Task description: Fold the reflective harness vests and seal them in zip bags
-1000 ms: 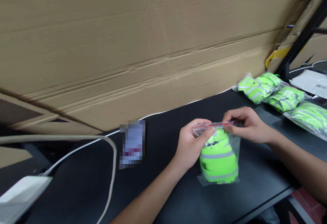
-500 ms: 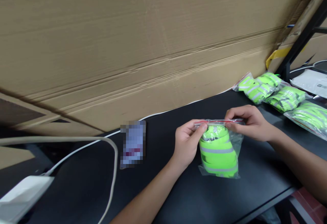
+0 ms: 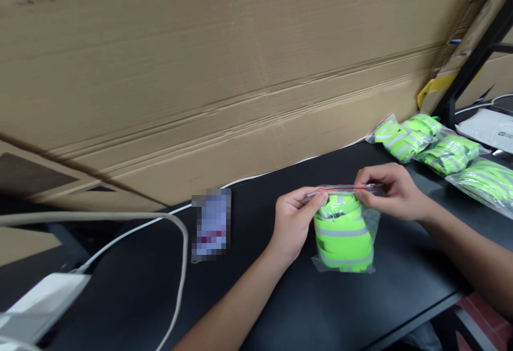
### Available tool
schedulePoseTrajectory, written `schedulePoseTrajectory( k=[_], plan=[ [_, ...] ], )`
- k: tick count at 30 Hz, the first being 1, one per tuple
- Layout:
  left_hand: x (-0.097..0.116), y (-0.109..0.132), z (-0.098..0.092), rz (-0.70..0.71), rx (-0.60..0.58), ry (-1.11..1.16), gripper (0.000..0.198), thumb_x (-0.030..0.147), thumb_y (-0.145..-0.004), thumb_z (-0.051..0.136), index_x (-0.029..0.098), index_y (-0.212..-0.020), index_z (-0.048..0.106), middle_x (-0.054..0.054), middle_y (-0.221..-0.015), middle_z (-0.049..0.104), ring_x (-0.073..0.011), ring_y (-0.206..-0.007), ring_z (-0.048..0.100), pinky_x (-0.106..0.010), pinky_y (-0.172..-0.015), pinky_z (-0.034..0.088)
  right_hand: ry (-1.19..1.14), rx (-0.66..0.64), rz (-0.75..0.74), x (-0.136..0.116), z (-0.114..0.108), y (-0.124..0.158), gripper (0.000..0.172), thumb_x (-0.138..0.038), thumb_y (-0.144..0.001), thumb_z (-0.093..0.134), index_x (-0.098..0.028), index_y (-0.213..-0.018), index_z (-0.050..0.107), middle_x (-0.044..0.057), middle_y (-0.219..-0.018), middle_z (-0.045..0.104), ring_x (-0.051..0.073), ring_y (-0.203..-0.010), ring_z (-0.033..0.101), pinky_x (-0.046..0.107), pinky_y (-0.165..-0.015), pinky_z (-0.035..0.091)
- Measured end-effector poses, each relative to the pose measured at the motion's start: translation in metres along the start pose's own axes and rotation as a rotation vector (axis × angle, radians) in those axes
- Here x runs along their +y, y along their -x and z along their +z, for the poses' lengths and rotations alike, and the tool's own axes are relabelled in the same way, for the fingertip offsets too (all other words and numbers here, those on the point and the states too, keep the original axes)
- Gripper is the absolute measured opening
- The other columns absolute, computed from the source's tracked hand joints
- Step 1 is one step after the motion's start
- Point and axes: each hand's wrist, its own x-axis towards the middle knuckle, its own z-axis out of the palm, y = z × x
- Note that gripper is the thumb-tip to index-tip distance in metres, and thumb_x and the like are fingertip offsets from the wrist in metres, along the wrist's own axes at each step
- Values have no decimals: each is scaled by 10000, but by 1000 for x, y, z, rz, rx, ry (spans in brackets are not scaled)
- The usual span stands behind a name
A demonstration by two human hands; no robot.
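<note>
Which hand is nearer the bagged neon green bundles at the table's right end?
Right. The right hand is close to the bundles, not touching; the left hand is farther, beyond the clear bag.

One left hand (image 3: 292, 225), one right hand (image 3: 390, 190) — and four zip bags (image 3: 342, 239) of neon straps.

Nothing can be read clearly. Beyond the right hand (image 3: 390, 192), a white package (image 3: 483, 128) carries a small dark printed label (image 3: 504, 134), too small to make out. To the left of the left hand (image 3: 292, 223), a card (image 3: 211, 225) is pixelated, hiding whatever it bears. The clear zip bag (image 3: 343, 239) between the hands shows no legible print either
</note>
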Motion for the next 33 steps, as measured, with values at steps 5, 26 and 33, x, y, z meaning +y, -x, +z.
schedulePoseTrajectory(
  k=[5, 26, 33],
  plan=[
    [0, -4, -1, -61, 8, 67, 252, 320, -688, 886, 157, -853, 787, -77, -854, 795, -146, -715, 705, -259, -703, 568, -20, 39, -21, 7, -6, -2, 180, -280, -883, 686, -156, -760, 641, 2, -662, 577, 95, -565, 458, 223, -492, 346],
    [-1, -6, -7, 21, -52, -1, 245, 333, -706, 869, 173, -870, 784, -71, -877, 791, -165, -768, 707, -277, -742, 550, -24, 13, -59, 7, -6, -1, 176, -300, -893, 684, -160, -790, 657, 8, -679, 592, 104, -576, 473, 241, -504, 363],
    [4, -2, -4, 114, -40, -88, 169, 326, -735, 840, 184, -819, 801, -64, -838, 783, -167, -753, 689, -280, -726, 549, 17, 2, -75, 5, -6, -1, 142, -272, -905, 670, -163, -814, 660, 8, -695, 605, 104, -584, 490, 241, -520, 376]
  ],
)
